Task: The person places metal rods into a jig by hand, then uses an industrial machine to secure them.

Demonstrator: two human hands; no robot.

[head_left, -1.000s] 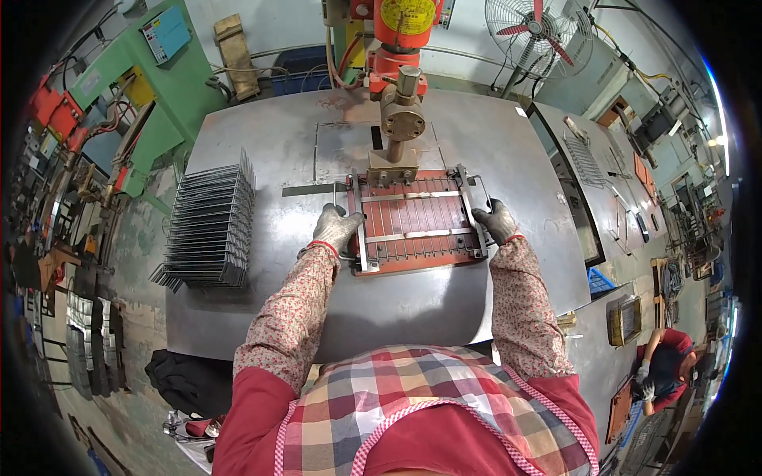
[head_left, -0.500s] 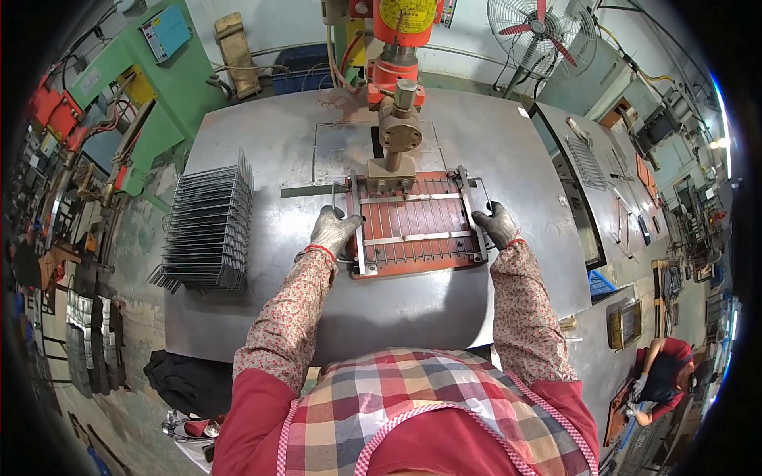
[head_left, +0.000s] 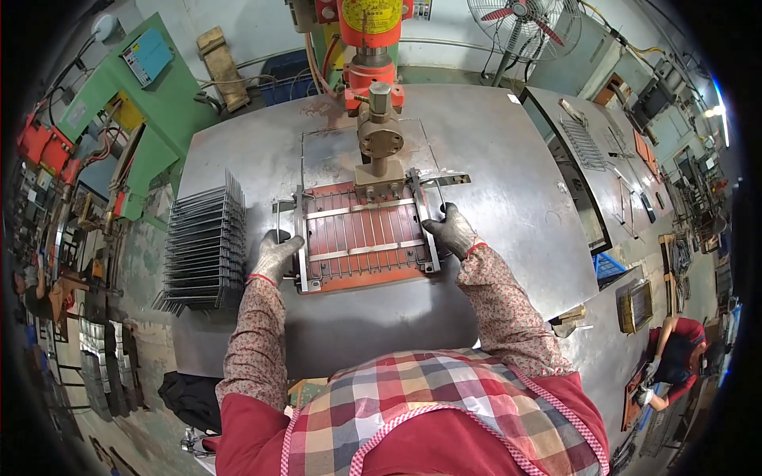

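A flat jig [head_left: 365, 278] with a red-brown board and metal side bars lies on the steel table. Thin wires and two flat cross strips sit in it, forming a wire rack [head_left: 361, 231]. My left hand [head_left: 276, 252], in a grey glove, is closed round the wire handle on the jig's left side. On the opposite side my right hand [head_left: 451, 230], gloved too, grips the other handle; its fingertips are partly hidden. Over the rack's far edge, right of its middle, hangs the spot welder's head [head_left: 380, 136]. Whether its tip touches the rack I cannot tell.
A tall stack of bent wire racks [head_left: 208, 246] stands at the table's left. The steel table [head_left: 508, 182] has a slot right of the jig. A green machine [head_left: 171, 87] is at far left, a fan [head_left: 520, 12] behind. Another person [head_left: 675, 361] works at lower right.
Both hands have moved the jig leftward under the welder head, which now stands over a part farther right on the rack. The table slot now shows on the jig's right instead of its left.
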